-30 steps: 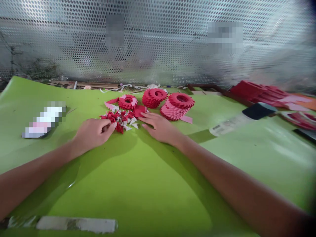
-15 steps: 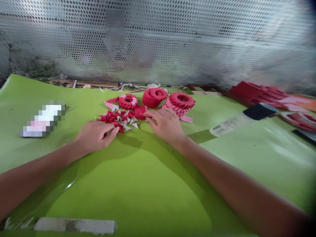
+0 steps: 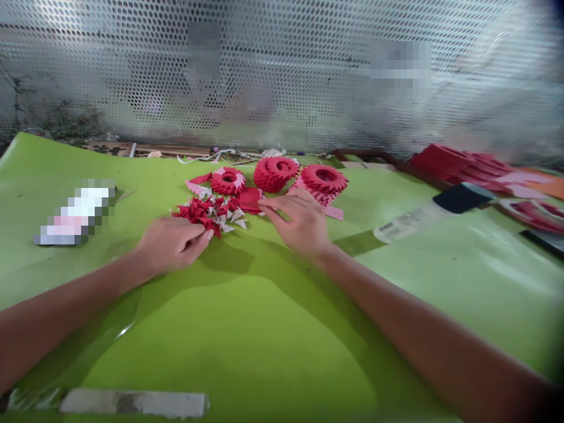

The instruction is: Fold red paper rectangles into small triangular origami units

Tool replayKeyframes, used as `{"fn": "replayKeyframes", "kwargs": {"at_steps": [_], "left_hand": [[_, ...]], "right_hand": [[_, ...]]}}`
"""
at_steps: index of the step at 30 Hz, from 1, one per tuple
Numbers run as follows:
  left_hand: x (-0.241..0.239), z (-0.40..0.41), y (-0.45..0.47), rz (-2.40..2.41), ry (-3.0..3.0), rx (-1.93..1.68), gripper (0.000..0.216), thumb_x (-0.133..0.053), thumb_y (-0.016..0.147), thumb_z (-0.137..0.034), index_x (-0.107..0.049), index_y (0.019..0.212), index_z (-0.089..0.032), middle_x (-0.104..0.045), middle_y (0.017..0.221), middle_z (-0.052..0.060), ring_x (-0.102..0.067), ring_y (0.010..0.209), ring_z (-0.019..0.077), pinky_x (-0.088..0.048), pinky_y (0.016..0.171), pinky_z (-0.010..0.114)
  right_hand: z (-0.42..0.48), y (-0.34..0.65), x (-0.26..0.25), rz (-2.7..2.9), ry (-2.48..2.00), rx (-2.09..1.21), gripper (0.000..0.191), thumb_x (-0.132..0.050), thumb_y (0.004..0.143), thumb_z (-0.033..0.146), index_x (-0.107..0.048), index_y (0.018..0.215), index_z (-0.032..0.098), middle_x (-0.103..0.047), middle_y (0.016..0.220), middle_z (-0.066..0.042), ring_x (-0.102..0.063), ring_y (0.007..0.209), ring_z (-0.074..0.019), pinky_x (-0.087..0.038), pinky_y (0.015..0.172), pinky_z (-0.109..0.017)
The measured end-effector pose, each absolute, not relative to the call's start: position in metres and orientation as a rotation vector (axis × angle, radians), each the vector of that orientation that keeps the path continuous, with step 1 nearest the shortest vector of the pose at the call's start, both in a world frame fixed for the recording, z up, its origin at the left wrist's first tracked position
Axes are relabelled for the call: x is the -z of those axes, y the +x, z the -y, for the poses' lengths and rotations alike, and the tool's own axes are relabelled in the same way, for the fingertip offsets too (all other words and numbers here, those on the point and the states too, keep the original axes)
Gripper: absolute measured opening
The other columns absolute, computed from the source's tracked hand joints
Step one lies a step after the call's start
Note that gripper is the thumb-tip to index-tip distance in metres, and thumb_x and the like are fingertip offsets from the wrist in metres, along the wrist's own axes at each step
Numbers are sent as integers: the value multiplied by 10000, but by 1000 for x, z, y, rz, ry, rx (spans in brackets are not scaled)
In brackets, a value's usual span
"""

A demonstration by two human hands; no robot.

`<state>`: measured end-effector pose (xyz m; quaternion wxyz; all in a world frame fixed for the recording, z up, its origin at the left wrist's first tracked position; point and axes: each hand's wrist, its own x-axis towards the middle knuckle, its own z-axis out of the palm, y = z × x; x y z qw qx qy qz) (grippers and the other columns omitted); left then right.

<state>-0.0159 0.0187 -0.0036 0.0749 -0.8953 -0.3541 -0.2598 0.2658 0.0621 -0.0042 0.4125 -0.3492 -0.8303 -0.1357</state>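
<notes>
My left hand (image 3: 171, 245) rests at the near edge of a pile of small folded paper pieces (image 3: 196, 208), red and white. Its thumb and forefinger are closed at a red folded piece (image 3: 211, 225); the other fingers are curled under. My right hand (image 3: 302, 223) reaches in from the right, fingertips pinched at the edge of red paper (image 3: 249, 200) lying beside the pile. Behind the hands stand three ring-shaped paper models of interlocked points: a small red and pink ring (image 3: 228, 181), a taller red one (image 3: 275, 174) and a red-topped pink one (image 3: 325, 181).
A glue bottle (image 3: 409, 222) with a dark cap lies at the right on the green table cover (image 3: 247, 352). Red and pink paper (image 3: 462, 167) is stacked at the far right. A blurred-out object (image 3: 77, 216) lies at left. Perforated sheeting (image 3: 282, 76) rises behind.
My right hand has shifted very slightly, its fingers a little more extended at the red paper. My left hand has stayed in nearly the same place.
</notes>
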Motion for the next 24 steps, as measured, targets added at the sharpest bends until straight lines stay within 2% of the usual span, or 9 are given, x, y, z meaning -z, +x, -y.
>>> {"fn": "replayKeyframes", "kwargs": {"at_steps": [2,4,6,8,9,11,15,20,24], "left_hand": [[3,-19,-16,1082,-2705,778,507,-407,1011,-286,-528,535,-163,-493,427,-20,-442,386,98,-286,454,219],[2,-19,-16,1164,-2735,783,458,-411,1016,-315,-622,640,-160,-567,475,-15,-480,391,99,-313,447,209],[1,-19,-15,1269,-2749,820,378,-444,1015,-398,-705,898,-151,-658,577,-4,-498,384,95,-316,414,199],[1,-19,-14,1287,-2734,862,439,-498,991,-507,-668,1147,-133,-733,727,31,-548,425,105,-338,401,198],[1,-19,-14,1243,-2719,869,478,-514,980,-538,-652,1189,-131,-751,792,50,-583,467,115,-365,413,203],[1,-18,-13,1073,-2701,846,421,-508,999,-511,-684,1122,-148,-764,868,61,-644,568,133,-429,472,215],[3,-16,-13,778,-2645,824,376,-455,1053,-325,-739,858,-174,-762,825,24,-650,613,116,-476,538,216],[5,-17,-14,790,-2643,879,339,-458,1047,-270,-777,945,-215,-789,863,7,-690,669,117,-511,578,215],[3,-20,-16,1157,-2644,978,326,-481,1027,-294,-763,902,-189,-770,803,18,-663,629,128,-486,568,224]], "right_hand": [[-61,264,3,2019,-880,295,111,-673,941,232,-782,926,219,-795,848,-32,-665,746,-197,-504,683,-333],[-58,261,2,1974,-844,258,92,-687,928,225,-775,912,204,-787,834,-42,-661,742,-195,-501,645,-321],[-50,255,0,1981,-754,242,87,-695,925,229,-774,910,196,-779,807,-41,-649,703,-179,-496,603,-304],[-37,247,-2,2059,-629,267,75,-705,926,242,-774,909,219,-763,746,-8,-617,642,-150,-493,574,-282],[-30,243,-2,2088,-560,290,67,-708,926,224,-773,916,225,-755,724,7,-599,629,-137,-493,572,-271],[-19,236,-4,2103,-358,340,64,-716,917,178,-769,931,212,-745,704,19,-566,626,-122,-492,568,-249],[-12,234,-4,2182,-324,335,155,-740,900,185,-754,1053,207,-763,782,28,-571,678,-122,-528,654,-258],[-23,240,-1,2204,-372,320,170,-715,927,290,-735,1072,206,-766,779,7,-602,689,-143,-538,670,-271],[-25,241,3,2140,-478,124,218,-687,938,223,-679,1155,195,-751,809,-18,-624,722,-160,-531,683,-283]]}}
